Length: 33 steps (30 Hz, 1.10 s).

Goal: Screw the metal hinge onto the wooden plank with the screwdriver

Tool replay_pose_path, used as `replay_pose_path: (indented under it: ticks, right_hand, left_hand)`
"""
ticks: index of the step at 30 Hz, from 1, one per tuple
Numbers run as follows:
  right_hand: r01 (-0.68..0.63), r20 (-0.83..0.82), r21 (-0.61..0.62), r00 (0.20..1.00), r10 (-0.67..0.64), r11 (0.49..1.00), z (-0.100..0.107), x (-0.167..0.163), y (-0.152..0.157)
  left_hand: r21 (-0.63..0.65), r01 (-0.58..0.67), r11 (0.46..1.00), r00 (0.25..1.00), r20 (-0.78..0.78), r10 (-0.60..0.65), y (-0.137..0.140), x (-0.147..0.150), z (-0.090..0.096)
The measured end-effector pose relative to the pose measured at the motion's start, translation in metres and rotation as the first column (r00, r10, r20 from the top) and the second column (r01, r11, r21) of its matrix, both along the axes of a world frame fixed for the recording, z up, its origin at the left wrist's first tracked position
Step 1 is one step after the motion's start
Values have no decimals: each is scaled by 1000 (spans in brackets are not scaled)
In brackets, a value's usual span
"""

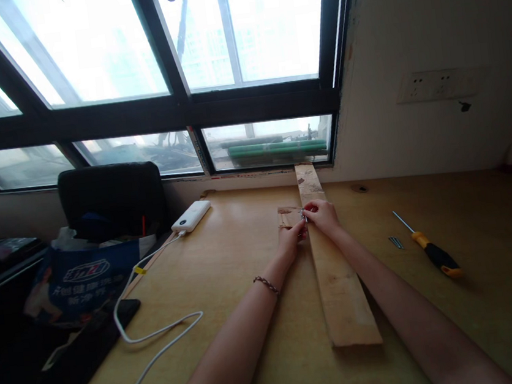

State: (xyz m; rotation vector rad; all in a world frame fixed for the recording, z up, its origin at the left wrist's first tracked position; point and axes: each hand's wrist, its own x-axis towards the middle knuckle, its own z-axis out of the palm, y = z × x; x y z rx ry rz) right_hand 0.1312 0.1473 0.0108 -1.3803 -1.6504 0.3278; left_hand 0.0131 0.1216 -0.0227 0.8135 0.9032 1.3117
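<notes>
Pinching a small silvery metal piece [304, 215], left hand [293, 238] and right hand [323, 216], fingertips nearly together, meet at the left edge of a long pale-wood plank [343, 287]. Looks unfinished: loose metal screws [396, 242], yellow-and-black screwdriver [440, 258] lie unheld on wooden tabletop [226, 251].

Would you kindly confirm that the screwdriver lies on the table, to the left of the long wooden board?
The side is wrong: the head view shows the screwdriver lying on the table, to the right of the long wooden board.

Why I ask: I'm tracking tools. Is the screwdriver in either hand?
No: the screwdriver lies on the table, apart from the left hand and the right hand.
</notes>
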Motion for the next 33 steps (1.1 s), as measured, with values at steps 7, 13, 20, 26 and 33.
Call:
replay_pose_path:
  ticks: [7,13,20,26,33]
  right_hand:
    - [9,-140,9,990,-8,1000,20,51,-45]
    - [390,30,95,918,-394,916,10,149,-95]
    - [601,478,-86,724,-497,794,-6,192,-100]
    - [587,567,-233,729,-382,775,-15,193,-99]
    - [582,574,-251,733,-365,773,-24,195,-96]
  left_hand:
    - [3,8,1000,1000,-5,-8,0,0,-2]
    - [21,6,1000,1000,-7,-6,2,0,-5]
    - [12,9,1000,1000,-6,-9,1,0,-3]
    - [12,10,1000,1000,-21,-10,1,-1,-3]
    - [23,22,999,1000,-15,-22,1,-1,-4]
